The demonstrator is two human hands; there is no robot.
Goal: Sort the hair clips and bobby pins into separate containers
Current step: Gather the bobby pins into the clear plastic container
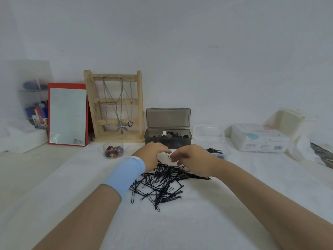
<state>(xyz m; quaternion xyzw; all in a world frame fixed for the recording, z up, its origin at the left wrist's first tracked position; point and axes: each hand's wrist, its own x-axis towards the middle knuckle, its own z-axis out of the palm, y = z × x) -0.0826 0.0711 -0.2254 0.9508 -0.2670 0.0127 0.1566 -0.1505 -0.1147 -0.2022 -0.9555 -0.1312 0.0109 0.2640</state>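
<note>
White cloth (216, 213) bears the bobby pins (160, 184); left hand (153, 154) and right hand (194, 159) fingers (174, 157) pinch one pin (169, 157) nearly upright.

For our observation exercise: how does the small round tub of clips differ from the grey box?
The round tub is clear, with no lid in view; the grey box is tinted and rectangular, its hinged lid standing open. The tub holds colourful clips, the box dark ones. Both hold small clips.

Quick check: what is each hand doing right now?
Left hand: fingers curled over the bobby pin pile, grip cannot be told.
Right hand: pinches one bobby pin.
</note>
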